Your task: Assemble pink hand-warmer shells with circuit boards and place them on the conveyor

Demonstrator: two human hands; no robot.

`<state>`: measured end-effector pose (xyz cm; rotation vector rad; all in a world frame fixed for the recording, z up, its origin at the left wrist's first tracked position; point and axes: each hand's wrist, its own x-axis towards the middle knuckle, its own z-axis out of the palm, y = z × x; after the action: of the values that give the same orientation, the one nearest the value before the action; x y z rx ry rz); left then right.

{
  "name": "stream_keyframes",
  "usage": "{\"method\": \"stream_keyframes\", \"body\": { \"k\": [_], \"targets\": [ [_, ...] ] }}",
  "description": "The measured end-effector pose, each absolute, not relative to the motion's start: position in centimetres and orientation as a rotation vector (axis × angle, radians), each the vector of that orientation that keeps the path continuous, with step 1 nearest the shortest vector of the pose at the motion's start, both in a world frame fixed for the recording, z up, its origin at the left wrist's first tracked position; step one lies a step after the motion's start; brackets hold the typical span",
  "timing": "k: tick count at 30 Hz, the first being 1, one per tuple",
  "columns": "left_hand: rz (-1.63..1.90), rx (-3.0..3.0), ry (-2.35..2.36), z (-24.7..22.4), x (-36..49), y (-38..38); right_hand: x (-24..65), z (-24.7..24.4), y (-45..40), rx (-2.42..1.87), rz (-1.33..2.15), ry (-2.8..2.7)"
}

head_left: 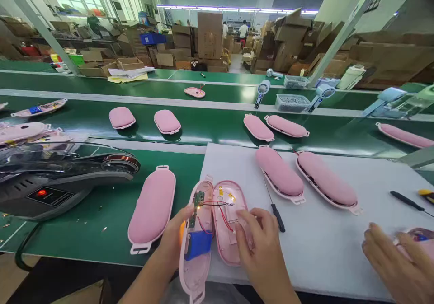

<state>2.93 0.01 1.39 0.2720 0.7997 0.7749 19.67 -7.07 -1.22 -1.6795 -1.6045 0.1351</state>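
Gripping the left shell (pixel 196 274) of an opened pink case at the lower centre of the frame, my left hand (pixel 172 236) is closed around its outer edge, thumb beside the green circuit board (pixel 198 199). A blue battery (pixel 200 244) sits below the board in the same shell. My right hand (pixel 262 238) is half curled over the right shell (pixel 225 250), thumb and forefinger slightly apart at its inner face; I cannot tell whether they pinch anything. Red and black wires (pixel 222 203) span both shells. A screwdriver (pixel 278 218) lies to the right on the white sheet (pixel 233 161), below two pink cases (pixel 280 173). Another pink case (pixel 152 209) lies left of my left hand on the green bench (pixel 101 240), beside a grey machine (pixel 68 191). A co-worker's hand (pixel 386 254) is at the lower right.
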Motion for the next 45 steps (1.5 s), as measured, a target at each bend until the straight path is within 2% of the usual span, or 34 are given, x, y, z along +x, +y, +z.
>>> {"method": "stream_keyframes", "body": {
  "k": [4, 10, 18, 21, 30, 45],
  "targets": [
    [0.747, 0.246, 0.788, 1.6, 3.1, 0.2, 20.0, -0.2, -7.6, -1.497, 0.471, -1.724],
    [0.704, 0.242, 0.636, 0.9, 3.0, 0.9, 20.8, -0.4, -7.8, -1.573, 0.567, -1.744],
    [0.637, 0.273, 0.512, 1.6, 3.9, 0.4, 20.6, 2.5, -5.6, -1.354, 1.069, -1.651],
    [0.667, 0.277, 0.516, 1.9, 4.3, 0.2, 20.3, 3.0, -4.1, -1.289, 0.957, -1.677],
    [0.716, 0.212, 0.581, 1.6, 4.7, -0.1, 18.2, 2.4, -3.0, -1.616, 0.655, -1.796],
    [0.749, 0.280, 0.622, 1.8, 4.4, 0.1, 18.5, 3.3, -2.6, -1.515, 0.696, -1.664]
  ]
}}
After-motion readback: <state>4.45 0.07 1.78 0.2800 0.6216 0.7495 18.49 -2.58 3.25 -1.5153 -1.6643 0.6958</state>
